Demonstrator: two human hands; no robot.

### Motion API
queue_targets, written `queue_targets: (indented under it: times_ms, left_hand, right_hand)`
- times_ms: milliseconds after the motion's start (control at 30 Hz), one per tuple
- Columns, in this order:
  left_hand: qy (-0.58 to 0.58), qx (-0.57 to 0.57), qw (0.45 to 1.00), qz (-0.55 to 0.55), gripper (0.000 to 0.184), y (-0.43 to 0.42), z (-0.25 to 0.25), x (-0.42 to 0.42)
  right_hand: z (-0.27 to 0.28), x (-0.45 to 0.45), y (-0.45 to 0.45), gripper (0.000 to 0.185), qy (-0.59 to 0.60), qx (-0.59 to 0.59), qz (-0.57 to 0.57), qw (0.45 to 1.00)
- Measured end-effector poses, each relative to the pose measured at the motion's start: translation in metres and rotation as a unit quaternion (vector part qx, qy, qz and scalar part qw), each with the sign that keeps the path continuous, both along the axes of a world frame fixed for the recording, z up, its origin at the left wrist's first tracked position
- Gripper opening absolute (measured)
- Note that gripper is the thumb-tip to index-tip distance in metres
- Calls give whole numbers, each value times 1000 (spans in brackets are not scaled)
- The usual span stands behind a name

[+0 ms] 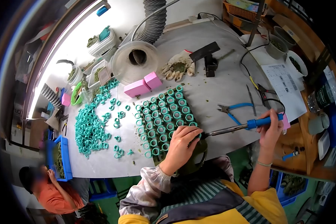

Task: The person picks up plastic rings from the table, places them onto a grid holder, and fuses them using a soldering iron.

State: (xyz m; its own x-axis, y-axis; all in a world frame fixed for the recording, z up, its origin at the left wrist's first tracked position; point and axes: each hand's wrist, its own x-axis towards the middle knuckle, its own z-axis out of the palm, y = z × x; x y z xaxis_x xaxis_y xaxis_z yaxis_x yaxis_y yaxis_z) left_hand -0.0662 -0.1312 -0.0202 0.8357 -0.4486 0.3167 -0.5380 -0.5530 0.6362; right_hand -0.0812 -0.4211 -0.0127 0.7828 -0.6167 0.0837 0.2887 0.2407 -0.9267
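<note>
Yellow sleeves and a dark apron with green stripes [212, 203] fill the space just short of the table's near edge. My right hand [271, 128] is closed round the handle of a blue-handled soldering iron with a long dark metal shaft [265, 121], which slants over the near right part of the grey-covered table [220, 89], its tip towards my other hand. My left hand [181, 147] lies palm down over the near right corner of the teal plastic rings set in straight rows [164, 115], fingertips and thumb close together by the iron's tip; I cannot tell whether they pinch anything. Those rows stand at the middle of the near edge.

Towards the table's left end spreads a loose heap of teal plastic rings [89, 130]. Beyond the rows, two pink rectangular blocks [136, 88] lie end to end beside a clear wide-mouthed funnel [125, 71] on a ribbed grey duct [153, 22]. Further right along the far side are a stained white work glove [181, 65] and a black metal clamp [210, 64]. Blue-handled cutters [240, 105] lie near the iron's shaft. Past the left edge sits a person in orange [59, 198], near a blue plastic tray [66, 156].
</note>
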Motion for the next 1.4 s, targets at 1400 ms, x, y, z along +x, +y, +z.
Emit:
queue_targets:
  times_ms: [1400]
  left_hand:
    - [426, -671, 606, -25, 48, 114, 70, -97]
  right_hand:
    - [12, 2, -41, 34, -32, 62, -156, 985]
